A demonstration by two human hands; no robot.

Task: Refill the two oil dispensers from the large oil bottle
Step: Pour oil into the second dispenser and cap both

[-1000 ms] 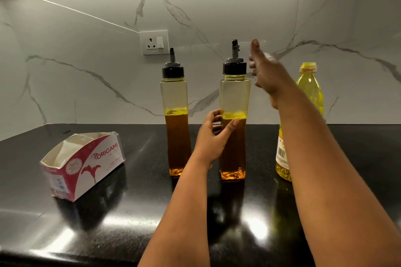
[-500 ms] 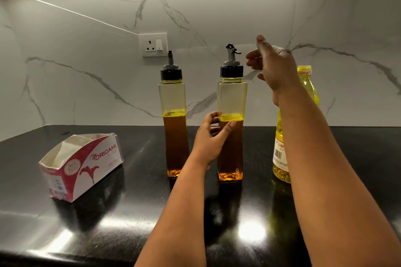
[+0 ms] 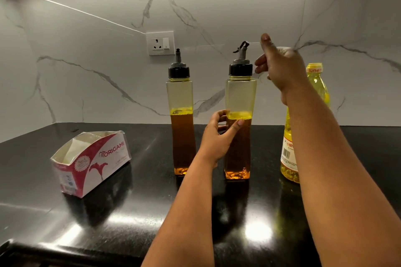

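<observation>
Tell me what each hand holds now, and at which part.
The left hand holds the right oil dispenser around its middle, near the oil line. The right hand holds nothing beside the black cap.

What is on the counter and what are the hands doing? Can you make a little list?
left dispenser: upright, cap on, about half full
right dispenser: upright, cap on, spout flap tipped open
left hand: holds the right dispenser at mid height
right hand: raised beside the right dispenser's cap; grip unclear
oil bottle: yellow cap on, partly behind right arm
box: open, on the left
counter: black, shiny
</observation>
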